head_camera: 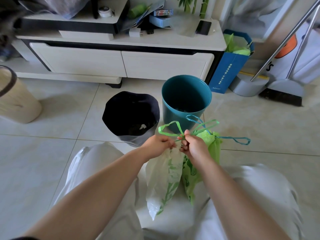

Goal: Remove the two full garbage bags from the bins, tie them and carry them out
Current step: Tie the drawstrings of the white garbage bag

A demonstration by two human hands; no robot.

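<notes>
A white bag with green print (pixel 163 177) hangs between my knees, its neck pinched by both hands. My left hand (pixel 158 144) grips the neck on the left. My right hand (pixel 194 143) is closed on the green drawstring (pixel 170 128), whose loops stick up above the fingers. Right behind it a bright green bag (pixel 213 144) rests on the floor, its blue drawstring (pixel 237 139) trailing right. The teal bin (pixel 186 94) and the dark bin (pixel 129 116) stand beyond, both without bags; a few scraps lie in the dark one.
A white TV cabinet (pixel 121 61) runs along the back. A blue paper bag (pixel 230 66), a dustpan (pixel 249 85) and a broom (pixel 284 96) stand at the right. A beige basket (pixel 15 99) lies at the left. Pale floor tiles (pixel 52 153) surround me.
</notes>
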